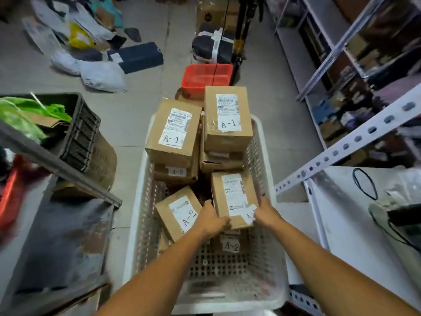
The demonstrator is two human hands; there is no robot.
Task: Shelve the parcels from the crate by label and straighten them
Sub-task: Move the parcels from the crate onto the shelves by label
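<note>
Pretty dim storeroom with a grey concrete floor (141,71). White perforated-steel shelving (355,137) runs down the right side, crammed with stuff too blurry to make out. A dark plastic bin (84,133) sits on the left, and loose poly mailers (91,71) are scattered across the floor further back.

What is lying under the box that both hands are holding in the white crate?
Under the held box lies another cardboard box; only its near end with an A-2 label shows. The rest is covered, as is the crate floor there.

Matt cardboard parcels (234,197), seemingly plastic perforated crate (141,215)
</note>
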